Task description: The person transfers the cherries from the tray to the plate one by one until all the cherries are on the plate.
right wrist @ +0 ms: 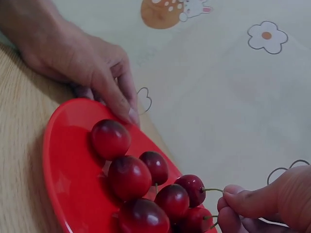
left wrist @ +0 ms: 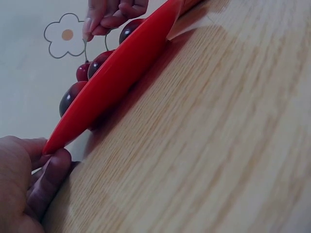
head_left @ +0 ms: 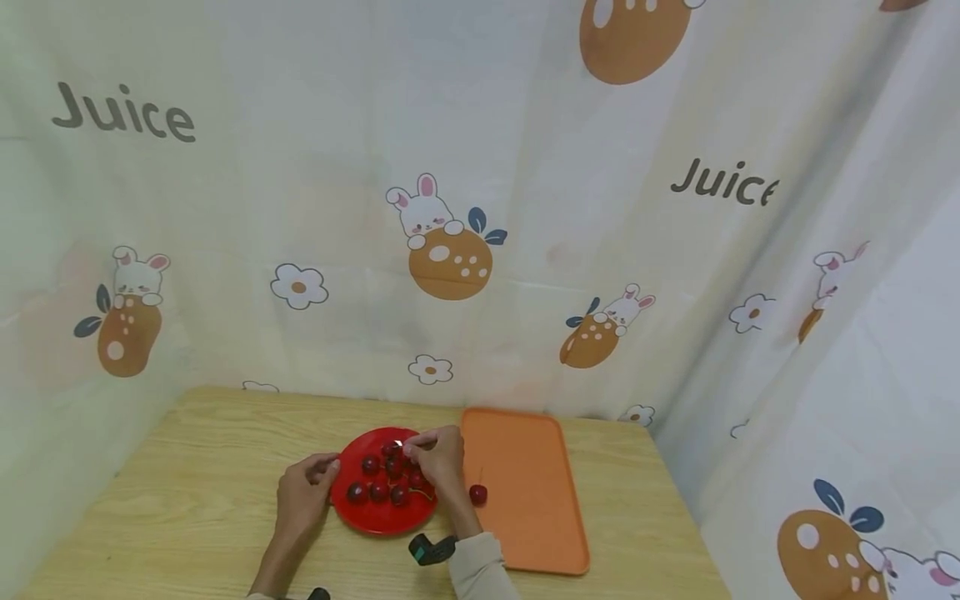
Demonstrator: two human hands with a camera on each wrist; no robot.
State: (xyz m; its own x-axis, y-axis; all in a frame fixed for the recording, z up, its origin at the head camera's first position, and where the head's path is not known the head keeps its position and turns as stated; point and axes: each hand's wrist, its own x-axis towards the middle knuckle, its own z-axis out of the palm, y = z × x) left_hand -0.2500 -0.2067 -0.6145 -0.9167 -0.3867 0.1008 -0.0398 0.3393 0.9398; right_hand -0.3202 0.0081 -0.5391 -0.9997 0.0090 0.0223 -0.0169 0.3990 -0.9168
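A round red plate [head_left: 384, 525] carries several dark red cherries [head_left: 378, 490]. My left hand [head_left: 302, 497] grips the plate's left rim, the thumb on top and fingers beneath, as the left wrist view shows. Over the plate's right side, my right hand [head_left: 442, 458] pinches the thin green stem [right wrist: 213, 190] of a cherry [right wrist: 190, 190] between thumb and fingertips. That cherry hangs close to the others; whether it touches them I cannot tell. Part of the plate's right side is hidden behind the right hand and forearm.
An orange rectangular tray [head_left: 528, 500] lies to the right of the plate. One cherry [head_left: 478, 495] with its stem up sits at the tray's left side. The wooden table [head_left: 202, 483] meets a printed curtain [head_left: 337, 208] at the back.
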